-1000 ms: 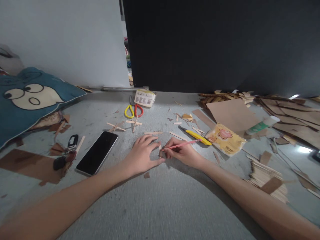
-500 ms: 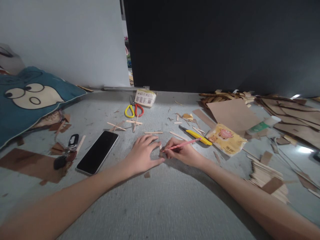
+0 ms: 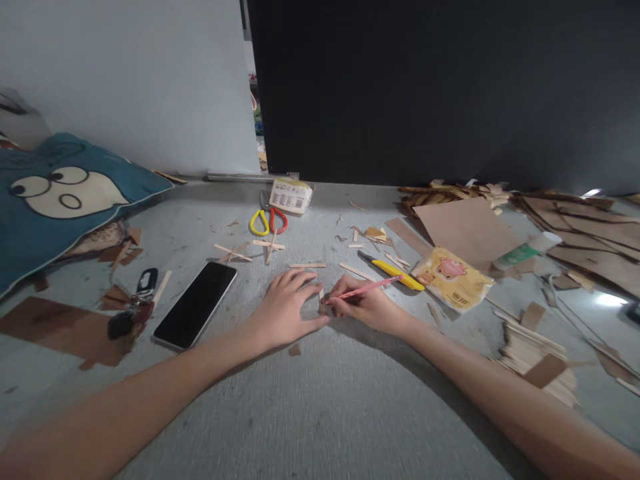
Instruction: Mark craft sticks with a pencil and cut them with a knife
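My left hand [image 3: 284, 309] rests on the table with its thumb and fingers curved around a short wooden craft stick [image 3: 321, 300], steadying it at its two ends. A pink pencil [image 3: 373, 287] is gripped in my right hand [image 3: 364, 308], its tip down at the craft stick. Just beyond the hands lie a loose craft stick [image 3: 307, 265] and another one [image 3: 356, 271]. Farther off to the left are crossed sticks [image 3: 270, 247], one pair touching the scissors [image 3: 260, 223]. A yellow utility knife [image 3: 397, 273] lies beyond my right hand.
A phone [image 3: 196, 305] and keys [image 3: 133, 313] lie left, near a blue cushion [image 3: 70, 193]. On the right are a yellow packet [image 3: 453, 279], a glue stick [image 3: 527, 250], a pile of craft sticks [image 3: 535, 353] and cardboard [image 3: 463, 230]. Dark and white panels stand behind.
Almost nothing differs. The pencil and my right hand have shifted very slightly at the craft stick; my left hand stays in place.
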`<state>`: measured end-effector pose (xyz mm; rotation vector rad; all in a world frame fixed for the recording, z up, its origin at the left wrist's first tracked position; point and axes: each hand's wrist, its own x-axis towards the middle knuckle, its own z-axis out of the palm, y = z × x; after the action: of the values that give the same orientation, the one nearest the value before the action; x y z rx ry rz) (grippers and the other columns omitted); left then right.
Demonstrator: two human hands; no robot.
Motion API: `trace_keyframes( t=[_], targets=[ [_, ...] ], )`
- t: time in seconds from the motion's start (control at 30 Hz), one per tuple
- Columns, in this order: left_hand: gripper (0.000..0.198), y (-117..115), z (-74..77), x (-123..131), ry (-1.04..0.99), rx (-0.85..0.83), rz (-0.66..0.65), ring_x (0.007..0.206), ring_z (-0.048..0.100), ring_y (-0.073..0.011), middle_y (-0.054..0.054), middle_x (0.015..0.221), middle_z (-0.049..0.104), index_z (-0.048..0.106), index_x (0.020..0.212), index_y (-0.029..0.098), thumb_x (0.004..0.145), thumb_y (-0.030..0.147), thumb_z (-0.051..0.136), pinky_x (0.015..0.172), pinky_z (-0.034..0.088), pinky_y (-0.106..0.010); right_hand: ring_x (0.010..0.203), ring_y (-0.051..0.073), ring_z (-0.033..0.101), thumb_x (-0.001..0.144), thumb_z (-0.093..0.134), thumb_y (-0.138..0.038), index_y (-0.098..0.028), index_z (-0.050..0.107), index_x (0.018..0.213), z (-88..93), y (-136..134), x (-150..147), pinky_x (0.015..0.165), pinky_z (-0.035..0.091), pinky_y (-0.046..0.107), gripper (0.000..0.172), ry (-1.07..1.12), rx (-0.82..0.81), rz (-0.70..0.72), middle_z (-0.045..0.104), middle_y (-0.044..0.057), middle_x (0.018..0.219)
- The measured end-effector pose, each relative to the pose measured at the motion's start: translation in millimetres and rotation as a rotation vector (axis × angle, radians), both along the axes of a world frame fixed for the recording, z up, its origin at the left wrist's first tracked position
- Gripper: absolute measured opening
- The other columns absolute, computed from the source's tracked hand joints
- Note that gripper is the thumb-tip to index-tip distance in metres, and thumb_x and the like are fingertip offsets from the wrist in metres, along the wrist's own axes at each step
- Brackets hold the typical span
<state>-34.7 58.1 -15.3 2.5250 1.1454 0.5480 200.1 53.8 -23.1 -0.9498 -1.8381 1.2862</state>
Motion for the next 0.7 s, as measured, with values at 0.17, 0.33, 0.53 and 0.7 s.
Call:
trace_keyframes(
  t=[0.17, 0.33, 0.53, 0.7],
  targets=[
    [0.048, -0.3, 0.8, 0.5, -0.013, -0.002, 0.002, 0.144, 0.047, -0.0371, -0.011, 0.147, 0.061, 0.070, 0.130, 0.026, 0.088, 0.049, 0.077, 0.119, 0.038, -0.059, 0.064, 0.015, 0.064, 0.097, 0.068, -0.053, -0.021, 0.062, 0.087, -0.8, -0.4, -0.1, 0.059, 0.053, 0.028, 0.034, -0.007, 0.013, -0.007, 0.072, 0.005, 0.078],
    [0.048, 0.0, -0.1, 0.9, -0.018, -0.001, 0.004, 0.145, 0.045, -0.0370, -0.011, 0.148, 0.060, 0.071, 0.128, 0.027, 0.087, 0.051, 0.078, 0.118, 0.039, -0.059, 0.062, 0.016, 0.064, 0.100, 0.063, -0.057, -0.023, 0.060, 0.093, -2.5, -2.4, 1.4, 0.057, 0.052, 0.029, 0.035, 0.022, -0.005, -0.066, 0.068, 0.002, 0.073],
    [0.052, 0.0, 0.5, 1.0, 0.002, -0.002, 0.006, 0.145, 0.045, -0.0368, -0.012, 0.148, 0.060, 0.070, 0.129, 0.025, 0.087, 0.056, 0.078, 0.120, 0.037, -0.060, 0.079, 0.021, 0.065, 0.107, 0.046, -0.035, -0.025, 0.054, 0.117, -3.9, 0.2, 6.8, 0.072, 0.055, 0.037, 0.016, -0.047, 0.309, -0.329, 0.064, 0.007, 0.095],
    [0.050, -0.6, 1.1, 1.1, 0.003, -0.004, 0.015, 0.145, 0.046, -0.0354, -0.011, 0.148, 0.060, 0.069, 0.127, 0.026, 0.086, 0.053, 0.080, 0.120, 0.038, -0.059, 0.095, 0.025, 0.057, 0.098, 0.054, -0.020, -0.024, 0.050, 0.112, -1.6, -3.9, 3.8, 0.084, 0.052, 0.043, 0.015, -0.261, 0.638, -0.335, 0.056, 0.010, 0.106]
  ],
)
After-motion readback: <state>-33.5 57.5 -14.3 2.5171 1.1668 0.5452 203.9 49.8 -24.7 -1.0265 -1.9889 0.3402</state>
